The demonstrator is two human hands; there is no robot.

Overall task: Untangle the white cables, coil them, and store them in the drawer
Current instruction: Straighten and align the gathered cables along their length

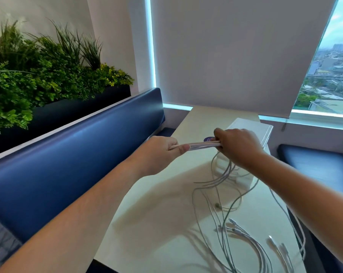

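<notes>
My left grip is clenched around one end of a taut bundle of white cables. My right grip grasps the other end, above the worktop. Loose lengths trail down, tangled, with connectors lying on the worktop.

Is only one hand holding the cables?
No, the left hand and the right hand both grip the bunched cables, stretched between them above the table.
</notes>
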